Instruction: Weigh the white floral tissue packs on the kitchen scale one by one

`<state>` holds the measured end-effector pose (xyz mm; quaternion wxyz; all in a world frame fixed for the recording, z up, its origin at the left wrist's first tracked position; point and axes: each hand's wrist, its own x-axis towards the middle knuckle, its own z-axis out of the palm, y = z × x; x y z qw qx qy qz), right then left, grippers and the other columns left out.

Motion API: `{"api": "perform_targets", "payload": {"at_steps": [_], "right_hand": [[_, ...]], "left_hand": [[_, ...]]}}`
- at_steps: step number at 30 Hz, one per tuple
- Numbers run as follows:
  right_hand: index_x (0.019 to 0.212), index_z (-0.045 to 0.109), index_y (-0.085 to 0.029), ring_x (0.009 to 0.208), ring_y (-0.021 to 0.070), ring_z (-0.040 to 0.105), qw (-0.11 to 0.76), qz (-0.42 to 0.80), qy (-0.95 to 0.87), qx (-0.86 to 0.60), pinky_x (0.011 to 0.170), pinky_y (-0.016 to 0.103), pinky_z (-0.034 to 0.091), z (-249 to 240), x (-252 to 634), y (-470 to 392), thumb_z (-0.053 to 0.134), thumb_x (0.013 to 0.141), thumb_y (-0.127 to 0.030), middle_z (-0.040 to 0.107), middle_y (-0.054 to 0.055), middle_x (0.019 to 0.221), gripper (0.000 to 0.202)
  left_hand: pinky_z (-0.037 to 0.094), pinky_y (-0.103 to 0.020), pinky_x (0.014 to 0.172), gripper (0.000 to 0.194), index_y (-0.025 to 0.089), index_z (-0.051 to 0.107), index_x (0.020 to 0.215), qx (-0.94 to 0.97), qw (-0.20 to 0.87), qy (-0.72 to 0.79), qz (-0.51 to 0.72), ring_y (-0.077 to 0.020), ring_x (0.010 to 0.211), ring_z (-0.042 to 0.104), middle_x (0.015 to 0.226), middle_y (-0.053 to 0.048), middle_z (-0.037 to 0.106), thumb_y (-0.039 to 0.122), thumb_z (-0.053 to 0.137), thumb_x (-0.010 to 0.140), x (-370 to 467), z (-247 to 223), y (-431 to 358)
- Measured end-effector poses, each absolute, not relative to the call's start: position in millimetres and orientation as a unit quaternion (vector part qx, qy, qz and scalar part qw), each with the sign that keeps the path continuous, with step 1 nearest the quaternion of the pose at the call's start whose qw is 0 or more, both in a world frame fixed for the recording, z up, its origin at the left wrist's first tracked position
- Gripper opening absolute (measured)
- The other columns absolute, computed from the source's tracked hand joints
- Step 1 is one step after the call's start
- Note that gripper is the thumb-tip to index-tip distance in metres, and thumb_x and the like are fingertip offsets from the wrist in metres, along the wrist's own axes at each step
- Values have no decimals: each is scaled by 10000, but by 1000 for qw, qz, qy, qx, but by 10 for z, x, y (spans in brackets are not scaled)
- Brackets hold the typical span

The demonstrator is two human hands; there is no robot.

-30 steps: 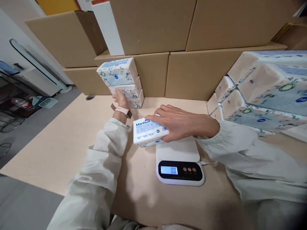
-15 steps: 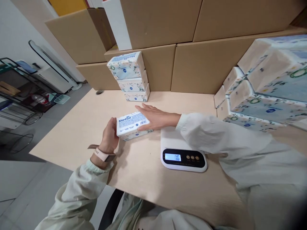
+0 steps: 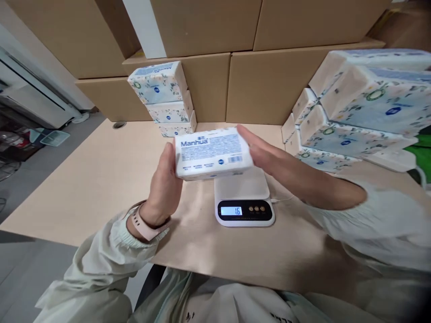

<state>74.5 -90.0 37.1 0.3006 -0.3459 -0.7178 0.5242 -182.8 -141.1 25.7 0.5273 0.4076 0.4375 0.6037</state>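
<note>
Toward the pale wood counter near edge: one white, blue-printed rectangular pack, clasped between wide-open left fingers and right fingers; unplaced on white plastic scale.

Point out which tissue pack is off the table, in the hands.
The pack between the left hand and right hand, "Manhua" print facing up; the others sit in stacks at left and right.

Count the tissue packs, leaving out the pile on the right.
4. Held pack between left hand and right hand; top pack, middle pack and bottom pack stacked in front of the cardboard boxes. More could be hidden behind that stack.
</note>
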Motion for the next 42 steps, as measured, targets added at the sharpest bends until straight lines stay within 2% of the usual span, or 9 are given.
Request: {"api": "perform_targets", "payload": {"at_steps": [3,10,12,15,17,20,24,30,42], "right_hand": [[1660,379,-493,1622,367,425,302,505,-704,-398,1285,700,428,232,1145,-992,538,1075,-578,406,-109,1731,613],[1657,372,-515,1628,351,422,286,484,-702,-437,1276,691,451,-79,1360,-1037,558,1062,-588,387,-91,1751,628],[1652,388,-510,1623,344,437,319,438,-714,-443,1280,686,450,-160,1354,-1073,558,1068,-578,409,-69,1754,612],[1660,386,-482,1596,321,488,434,306,-718,-451,1289,667,447,-382,1406,-1180,537,1091,-523,471,-22,1737,590],[1648,425,-455,1576,318,510,510,204,-698,-460,1284,659,454,-592,1483,-1261,531,1097,-471,503,6,1714,562],[1630,485,-405,1544,351,530,540,122,-695,-459,1256,690,460,-884,1600,-1346,545,1073,-399,552,56,1668,561],[1659,448,-375,1526,376,538,533,108,-719,-434,1228,728,453,-1010,1643,-1361,525,1041,-333,561,78,1657,625],[1657,459,-339,1499,368,557,510,92,-747,-416,1194,703,484,-937,1605,-1365,534,999,-272,574,89,1643,665],[1638,483,-367,1470,363,584,497,108,-738,-443,1207,654,493,-884,1565,-1409,507,1048,-344,617,89,1598,592]], "left_hand": [[475,-537,1258,532,206,761,1245,405,579,427,564,-364,1497,573,1349,-77,770,634,491,1079,-1551,193,-1340],[426,-584,1296,560,223,762,1261,405,620,440,508,-361,1542,525,1416,-85,743,671,486,1071,-1265,-87,-1255],[349,-589,1347,569,235,753,1286,412,598,457,513,-356,1629,398,1549,-75,655,687,492,1059,-1317,-149,-1258],[227,-562,1401,626,289,682,1415,417,514,502,557,-316,1707,202,1759,-26,403,747,523,1020,-1515,-303,-1283],[227,-558,1399,690,305,625,1484,409,454,525,593,-311,1701,228,1791,-39,335,778,554,987,-1682,-437,-1313],[307,-586,1363,693,272,642,1454,386,406,539,629,-345,1631,393,1720,-108,455,760,582,966,-1871,-611,-1362],[398,-594,1315,571,267,715,1330,380,401,526,646,-350,1537,523,1612,-113,582,697,604,970,-1929,-680,-1407],[446,-588,1278,525,270,736,1292,392,412,514,642,-334,1489,564,1565,-102,626,670,609,978,-1871,-642,-1441],[487,-537,1207,504,218,746,1194,402,438,526,609,-331,1355,649,1398,-137,720,634,567,974,-1867,-725,-1421]]}}
